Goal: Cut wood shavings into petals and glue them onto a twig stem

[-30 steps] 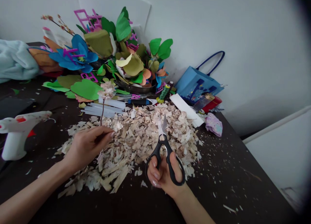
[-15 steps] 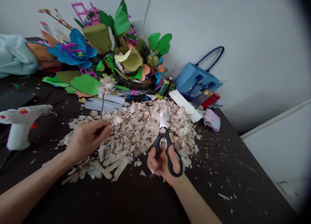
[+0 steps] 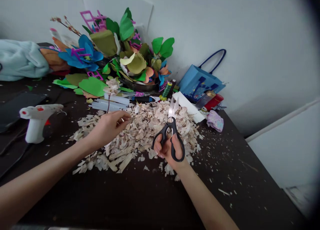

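Note:
My right hand (image 3: 170, 149) is closed around the black handles of a pair of scissors (image 3: 172, 121), thumb and fingers through the loops. The silver blades point away from me, slightly parted, over a broad heap of pale, dry, petal-like scraps (image 3: 147, 126). Above the left part of that heap is my left hand (image 3: 110, 126), palm down, fingers loosely curled. A gap shows between its thumb and forefinger, and I see nothing held there. Just behind it a pale flower (image 3: 112, 86) sits on a thin brown stem, whose lower end the hand hides.
A white glue gun (image 3: 37, 120) stands at left, near a dark flat device (image 3: 20, 107). Translucent glue sticks (image 3: 110, 104) lie behind the heap. Farther back are felt-like leaves and flowers (image 3: 135, 62), thread spools (image 3: 166, 90), a blue bag (image 3: 197, 83) and a crumpled cloth (image 3: 215, 120).
My left hand has moved right and forward over the heap. The right hand has gone slightly forward with the scissors. Some scraps now lie by my right wrist. The view has shifted a little.

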The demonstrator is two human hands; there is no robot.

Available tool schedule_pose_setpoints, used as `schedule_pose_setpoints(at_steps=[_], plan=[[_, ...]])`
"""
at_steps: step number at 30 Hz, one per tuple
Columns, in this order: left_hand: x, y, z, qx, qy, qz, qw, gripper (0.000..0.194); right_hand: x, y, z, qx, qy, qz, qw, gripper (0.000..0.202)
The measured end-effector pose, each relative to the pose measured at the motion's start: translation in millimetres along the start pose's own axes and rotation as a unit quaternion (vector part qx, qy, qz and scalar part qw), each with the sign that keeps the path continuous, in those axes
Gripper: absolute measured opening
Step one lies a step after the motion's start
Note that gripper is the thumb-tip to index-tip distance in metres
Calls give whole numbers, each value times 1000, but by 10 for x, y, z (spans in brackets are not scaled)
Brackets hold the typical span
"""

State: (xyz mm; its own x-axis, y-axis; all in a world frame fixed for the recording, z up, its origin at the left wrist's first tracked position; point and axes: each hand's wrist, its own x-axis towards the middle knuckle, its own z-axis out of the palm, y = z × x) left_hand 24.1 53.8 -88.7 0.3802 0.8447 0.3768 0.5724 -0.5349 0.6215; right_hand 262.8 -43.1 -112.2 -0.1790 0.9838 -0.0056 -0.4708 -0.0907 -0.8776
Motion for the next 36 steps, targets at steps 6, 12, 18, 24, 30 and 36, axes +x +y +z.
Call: schedule_pose_setpoints(at_steps=[6,12,18,24,30,36], plan=[[280,176,86,36,-93,-12,995,21,-143,58,-120,17,16,-7,1000,53],[511,272,269,114,-196,-52,973,21,-173,53,-153,14,7,-9,1000,53],[621,262,495,194,-230,-82,950,23,-164,26,-137,33,7,-12,999,53],[652,321,587,228,-259,-113,932,27,-167,17,-125,42,9,-6,999,53],[678,217,601,162,-259,-109,946,14,-172,10,-126,46,13,-1,999,53],[549,154,348,3,-268,-109,957,26,-166,10,-138,34,11,-14,999,52]])
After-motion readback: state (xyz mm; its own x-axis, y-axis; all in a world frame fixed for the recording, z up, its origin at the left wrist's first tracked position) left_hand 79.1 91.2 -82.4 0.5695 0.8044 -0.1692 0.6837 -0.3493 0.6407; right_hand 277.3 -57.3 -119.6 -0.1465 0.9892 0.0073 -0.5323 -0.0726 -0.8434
